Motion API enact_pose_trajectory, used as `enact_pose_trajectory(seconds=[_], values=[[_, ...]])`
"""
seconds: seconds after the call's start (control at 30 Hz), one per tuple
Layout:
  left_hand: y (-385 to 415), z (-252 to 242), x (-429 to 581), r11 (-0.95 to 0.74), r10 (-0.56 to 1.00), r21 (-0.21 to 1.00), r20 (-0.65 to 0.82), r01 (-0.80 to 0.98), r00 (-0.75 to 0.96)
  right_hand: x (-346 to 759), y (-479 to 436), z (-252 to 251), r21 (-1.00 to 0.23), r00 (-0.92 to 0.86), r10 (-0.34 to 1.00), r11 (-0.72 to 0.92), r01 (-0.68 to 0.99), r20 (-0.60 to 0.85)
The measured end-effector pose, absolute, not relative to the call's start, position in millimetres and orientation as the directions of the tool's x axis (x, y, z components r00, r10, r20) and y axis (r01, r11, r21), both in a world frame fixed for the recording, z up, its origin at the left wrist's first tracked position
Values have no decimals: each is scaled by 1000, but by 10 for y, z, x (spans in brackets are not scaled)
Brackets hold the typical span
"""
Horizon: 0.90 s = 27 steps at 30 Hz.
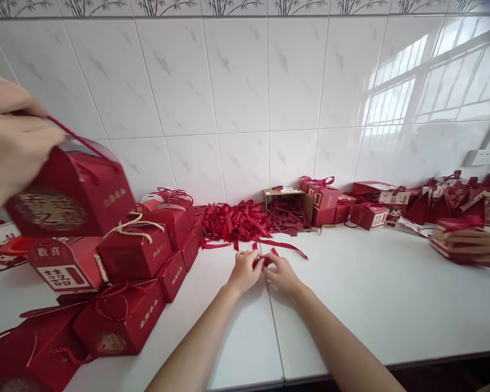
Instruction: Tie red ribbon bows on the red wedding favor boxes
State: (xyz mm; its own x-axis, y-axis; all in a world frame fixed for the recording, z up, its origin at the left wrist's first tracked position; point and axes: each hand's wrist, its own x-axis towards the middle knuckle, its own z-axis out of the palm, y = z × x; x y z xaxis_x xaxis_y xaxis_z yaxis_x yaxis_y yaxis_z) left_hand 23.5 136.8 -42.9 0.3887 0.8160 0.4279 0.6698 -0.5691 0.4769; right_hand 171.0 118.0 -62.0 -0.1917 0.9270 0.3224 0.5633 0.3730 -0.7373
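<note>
Red box (61, 267) reads 歡喜 and, seemingly, 囍 below

Counter (392, 305) set against a tiled wall (237, 98). Centre, at the wall's foot: ribbon pile (234, 220), with an open carton (288, 209) just to its right. In front of the pile, the left hand (244, 270) and right hand (283, 274) meet, a ribbon piece (261, 260) pinched between them. Left: stacked gift boxes (134, 256); above them, a co-worker's hand (12, 141) holds a lifted box (71, 193). Right: a row of boxes (367, 215) along the wall; at the far right, another hand (473, 245) rests on an edge box (453, 239).
</note>
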Motion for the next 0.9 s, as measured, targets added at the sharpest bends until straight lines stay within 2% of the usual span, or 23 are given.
enact_pose_trajectory(seconds=[0.17,0.33,0.53,0.73,0.9], values=[[1330,-427,210,-575,818,589,408,568,405,1770,1202,-606,-864,-153,959,280,418,237],[1256,-419,221,-576,816,656,425,487,392,1797,1257,-639,-929,-63,983,184,322,173],[1224,-412,244,-533,842,734,409,422,353,1868,1226,-597,-980,-83,989,133,150,121],[1289,-378,236,-460,875,825,360,327,323,1984,1169,-495,-987,-110,981,154,-48,158],[1347,-462,291,-367,911,883,276,293,307,1971,1148,-491,-987,-132,980,137,-80,147]])
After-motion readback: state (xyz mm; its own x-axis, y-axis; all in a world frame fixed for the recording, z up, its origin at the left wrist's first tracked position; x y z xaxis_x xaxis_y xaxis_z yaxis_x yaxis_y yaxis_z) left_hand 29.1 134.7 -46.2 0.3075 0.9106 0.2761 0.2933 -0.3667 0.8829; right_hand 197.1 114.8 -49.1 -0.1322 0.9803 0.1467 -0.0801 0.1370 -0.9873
